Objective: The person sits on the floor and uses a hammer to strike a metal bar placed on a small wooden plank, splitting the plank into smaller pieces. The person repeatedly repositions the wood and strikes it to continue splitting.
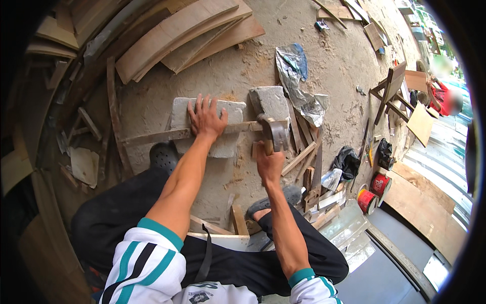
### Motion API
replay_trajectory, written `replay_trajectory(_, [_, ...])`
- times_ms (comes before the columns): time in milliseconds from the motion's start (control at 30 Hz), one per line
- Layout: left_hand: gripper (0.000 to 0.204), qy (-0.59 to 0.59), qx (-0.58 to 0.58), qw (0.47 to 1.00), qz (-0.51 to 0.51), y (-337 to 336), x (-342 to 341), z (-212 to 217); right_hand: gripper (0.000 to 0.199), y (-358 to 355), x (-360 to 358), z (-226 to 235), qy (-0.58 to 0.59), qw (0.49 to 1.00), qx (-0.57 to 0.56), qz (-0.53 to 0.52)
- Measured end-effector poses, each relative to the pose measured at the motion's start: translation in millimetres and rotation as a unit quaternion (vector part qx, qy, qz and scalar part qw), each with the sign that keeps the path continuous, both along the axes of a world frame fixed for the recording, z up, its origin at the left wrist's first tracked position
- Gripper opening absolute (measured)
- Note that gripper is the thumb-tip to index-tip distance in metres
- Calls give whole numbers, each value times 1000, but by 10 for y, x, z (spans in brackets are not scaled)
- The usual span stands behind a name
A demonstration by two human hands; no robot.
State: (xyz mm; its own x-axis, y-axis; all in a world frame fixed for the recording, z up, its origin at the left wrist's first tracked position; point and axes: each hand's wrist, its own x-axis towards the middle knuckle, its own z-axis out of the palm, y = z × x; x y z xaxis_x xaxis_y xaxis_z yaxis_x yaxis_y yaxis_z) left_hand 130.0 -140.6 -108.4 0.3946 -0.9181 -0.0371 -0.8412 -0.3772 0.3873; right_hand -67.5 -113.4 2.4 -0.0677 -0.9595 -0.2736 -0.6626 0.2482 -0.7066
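Observation:
My left hand point(207, 120) lies with fingers spread over a long narrow wooden strip point(157, 136), pressing it against a grey concrete block point(233, 110). Closed round the handle of a hammer, my right hand point(271, 164) is at the strip's right end. The hammer head point(275, 135) overlaps that end in the view; whether they touch I cannot tell. A second grey block point(268, 100) sits just beyond the hammer. The strip runs left past the first block, above my shoe point(163, 157).
Curved plywood pieces point(177, 35) are stacked at the far left. Crumpled silver sheeting point(306, 104) and wood scraps point(304, 157) lie right of the blocks. Farther right are a black plastic bag point(347, 162), red cans point(367, 200), a wooden chair point(392, 93) and another person in red point(439, 99).

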Motion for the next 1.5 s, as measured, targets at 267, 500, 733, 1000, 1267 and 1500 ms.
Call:
replay_trajectory(267, [51,-2,6,1000,6,38,0,-1,20,16,4,84,-148,985,-85,1])
replay_trajectory(500, [50,-2,-5,1000,4,4,7,-19,27,-142,-324,-134,82,995,60,23])
replay_trajectory(733, [50,1,-8,1000,4,26,-3,-3,21,-99,-96,177,-25,998,-57,7])
replay_trajectory(1000, [51,-2,-24,1000,10,-4,0,-40,23,43,-133,-215,64,997,18,46])
replay_trajectory(1267, [52,6,-20,1000,11,18,-15,-19,32,241,-167,-11,-250,949,163,-105])
replay_trajectory(1500, [54,6,-13,1000,15,20,-7,-44,37,222,-320,-186,-168,954,243,-49])
